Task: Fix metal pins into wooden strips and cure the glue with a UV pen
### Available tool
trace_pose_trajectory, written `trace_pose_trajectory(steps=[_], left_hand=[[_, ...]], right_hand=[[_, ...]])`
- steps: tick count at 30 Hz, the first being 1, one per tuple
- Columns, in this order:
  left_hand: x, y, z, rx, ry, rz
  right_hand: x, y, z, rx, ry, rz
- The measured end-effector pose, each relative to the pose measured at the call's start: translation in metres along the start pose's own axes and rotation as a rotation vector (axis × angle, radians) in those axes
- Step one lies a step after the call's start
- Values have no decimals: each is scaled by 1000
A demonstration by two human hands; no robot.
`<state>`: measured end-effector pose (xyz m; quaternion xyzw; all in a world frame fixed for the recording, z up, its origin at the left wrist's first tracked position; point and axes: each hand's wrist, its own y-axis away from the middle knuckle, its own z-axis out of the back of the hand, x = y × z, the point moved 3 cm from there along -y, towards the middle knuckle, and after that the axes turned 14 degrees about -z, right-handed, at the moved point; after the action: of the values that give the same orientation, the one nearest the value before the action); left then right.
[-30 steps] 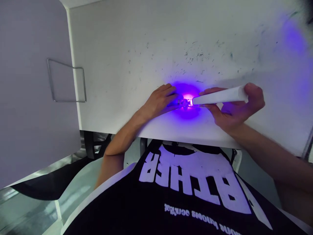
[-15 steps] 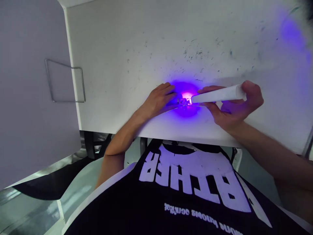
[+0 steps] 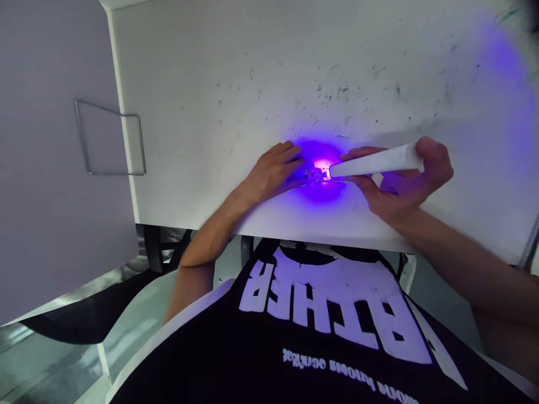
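My right hand [image 3: 400,179] is closed around a white, stick-shaped UV lamp [image 3: 374,161], the thumb at its outer end. From the lamp's inner end a violet glow falls on a small, clear, shiny piece [image 3: 315,174] just above the table. My left hand [image 3: 278,171] reaches in from the left with curled fingers, pinching that piece at its left side. The lamp tip is right beside the piece; whether they touch I cannot tell. Glare hides the piece's exact shape and the left fingertips.
Both hands are over a white table [image 3: 189,112] with dark specks and scratches. A bent metal wire frame [image 3: 143,146] crosses its left edge, beside a grey-violet surface [image 3: 50,168]. A second violet patch of light lies at the upper right. A dark chair part [image 3: 154,249] shows below the edge.
Both hands, the lamp and the lit piece hold almost the same place. Only a very slight shift of the whole view shows.
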<state>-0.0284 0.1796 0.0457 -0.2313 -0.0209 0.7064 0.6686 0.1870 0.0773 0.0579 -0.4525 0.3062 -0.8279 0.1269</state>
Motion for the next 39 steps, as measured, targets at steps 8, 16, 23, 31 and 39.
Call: trace_pose_trajectory(steps=[8, 16, 23, 31, 39], left_hand=[[0, 0, -1, 21, 0, 13], [0, 1, -1, 1, 9, 9], [1, 1, 0, 38, 15, 16], [1, 1, -1, 52, 15, 23], [-1, -1, 1, -40, 37, 1]], right_hand=[[-2, 3, 0, 43, -40, -57], [-3, 4, -1, 1, -52, -58], [-8, 7, -4, 44, -122, -129], [-3, 5, -3, 17, -100, -99], [-7, 17, -6, 1, -167, -264]])
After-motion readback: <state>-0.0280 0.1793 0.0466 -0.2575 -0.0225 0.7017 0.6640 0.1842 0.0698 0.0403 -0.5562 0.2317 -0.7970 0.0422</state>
